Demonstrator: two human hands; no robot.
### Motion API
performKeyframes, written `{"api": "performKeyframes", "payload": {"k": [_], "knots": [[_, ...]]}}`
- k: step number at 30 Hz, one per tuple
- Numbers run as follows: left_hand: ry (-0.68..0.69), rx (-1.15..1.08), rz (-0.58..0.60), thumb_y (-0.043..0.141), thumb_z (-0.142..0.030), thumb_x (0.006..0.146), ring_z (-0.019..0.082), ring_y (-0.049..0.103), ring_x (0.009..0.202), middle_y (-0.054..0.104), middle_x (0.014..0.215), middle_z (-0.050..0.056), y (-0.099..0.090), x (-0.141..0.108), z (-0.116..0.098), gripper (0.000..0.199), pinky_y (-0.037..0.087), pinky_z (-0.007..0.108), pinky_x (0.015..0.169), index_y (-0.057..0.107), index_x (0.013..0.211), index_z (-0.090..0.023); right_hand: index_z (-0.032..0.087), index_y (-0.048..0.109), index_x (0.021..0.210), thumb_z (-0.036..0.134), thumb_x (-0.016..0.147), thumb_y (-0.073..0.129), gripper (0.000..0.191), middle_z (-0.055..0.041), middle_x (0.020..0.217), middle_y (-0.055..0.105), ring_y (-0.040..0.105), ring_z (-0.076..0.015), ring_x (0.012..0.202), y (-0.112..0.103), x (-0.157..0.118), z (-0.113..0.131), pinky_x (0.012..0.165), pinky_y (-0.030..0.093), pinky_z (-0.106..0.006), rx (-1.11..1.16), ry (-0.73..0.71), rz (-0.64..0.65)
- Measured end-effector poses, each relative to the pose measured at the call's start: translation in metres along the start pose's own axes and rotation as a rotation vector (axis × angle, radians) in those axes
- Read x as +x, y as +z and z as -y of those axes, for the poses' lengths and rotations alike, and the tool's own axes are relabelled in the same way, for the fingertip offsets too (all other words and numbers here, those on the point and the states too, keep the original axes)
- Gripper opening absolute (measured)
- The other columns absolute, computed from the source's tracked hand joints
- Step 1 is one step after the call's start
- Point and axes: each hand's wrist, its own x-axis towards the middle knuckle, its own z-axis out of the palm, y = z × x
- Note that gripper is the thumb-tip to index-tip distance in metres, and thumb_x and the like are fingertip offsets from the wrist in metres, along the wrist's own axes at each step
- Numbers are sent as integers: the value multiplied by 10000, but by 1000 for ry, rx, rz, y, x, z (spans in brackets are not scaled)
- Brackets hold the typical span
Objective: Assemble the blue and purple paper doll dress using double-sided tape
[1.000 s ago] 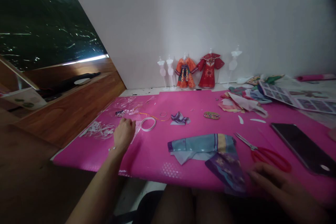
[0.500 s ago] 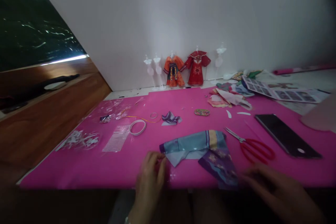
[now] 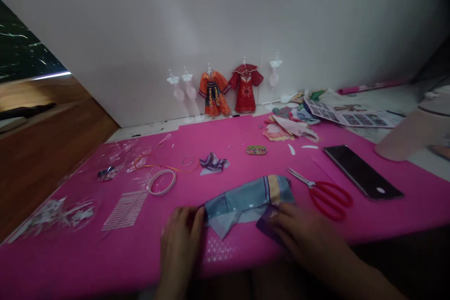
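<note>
On the pink mat lies a small doll garment [image 3: 242,197], light blue with a cream band, a purple part and a pale lining flap. My left hand [image 3: 181,239] pinches its left end between thumb and fingers. My right hand [image 3: 298,225], slightly blurred, has its fingers closed on the purple part [image 3: 266,222], covering most of it. Red-handled scissors [image 3: 325,192] lie with blades apart, just beyond my right hand. Past the garment is a purple patterned fabric scrap [image 3: 213,163].
A white tape roll [image 3: 162,183], a sheet of small gems [image 3: 124,210] and plastic bags [image 3: 77,213] lie left. On the right are a phone [image 3: 362,171], a pink bottle [image 3: 408,136] and fabric pieces [image 3: 288,126]. Dressed doll stands [image 3: 245,89] line the wall.
My right hand has moved left from beside the scissors onto the garment's purple part. My left hand stays at the left end. The view has shifted right.
</note>
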Motion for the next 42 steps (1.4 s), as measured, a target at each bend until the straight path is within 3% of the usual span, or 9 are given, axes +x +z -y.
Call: {"api": "performKeyframes", "payload": {"k": [8,13,19,22,25,29,32,36,42], "knots": [[-213,-407,58,597,-605,717,194,518,606,560,628,-13,-3,4,-6,389,406,289,559,574,744,-217,213,610,838,93,857,573,127,-12,817,638,575,-158,644,24,27,-3,531,279,-285,-119,-81,147],[-269,-453,75,619,-633,704,202,514,625,568,654,-6,-2,3,-2,434,413,299,571,594,805,-211,196,583,800,109,885,538,130,-5,819,611,570,-141,685,9,29,-1,580,338,-274,82,-22,135],[-31,-329,-229,627,-506,757,261,561,824,614,923,48,-8,-11,-23,315,469,385,773,608,950,-258,208,628,791,119,842,569,118,-17,863,650,611,-152,781,-31,34,-6,689,457,-274,509,43,-10],[76,-476,-106,640,-410,782,247,576,836,628,864,33,-9,-24,-55,150,478,352,784,632,853,-278,211,643,774,147,830,584,103,-30,862,685,630,-171,784,-40,39,-5,683,483,-288,587,77,-37],[142,-634,131,709,-392,692,255,589,807,657,823,37,-4,-32,-89,201,483,358,750,677,849,-272,210,666,777,175,826,618,77,-25,830,692,622,-164,747,-39,46,0,668,474,-286,578,59,-59],[75,-686,310,775,-314,610,253,609,789,689,801,33,3,-30,-114,234,470,349,712,669,809,-253,204,681,752,213,828,660,78,-2,751,674,593,-137,678,-35,54,7,621,437,-261,575,3,-102],[67,-724,291,675,-300,725,208,598,681,660,687,10,5,-28,-113,70,460,312,649,645,708,-240,208,708,819,236,877,613,115,-15,808,698,632,-150,753,-37,56,5,681,478,-269,641,-11,-100],[32,-770,267,660,-296,765,184,599,667,649,649,0,3,-32,-92,129,467,277,651,644,660,-223,226,712,1008,254,904,562,185,-44,943,714,660,-190,878,-39,51,-12,758,520,-318,539,55,-164],[-69,-890,326,693,-317,764,174,609,668,644,686,6,-3,-39,-58,158,481,248,613,619,669,-214,236,673,1062,183,877,532,238,-70,1049,699,642,-234,1012,-28,35,-35,898,514,-421,330,33,-201]]}}
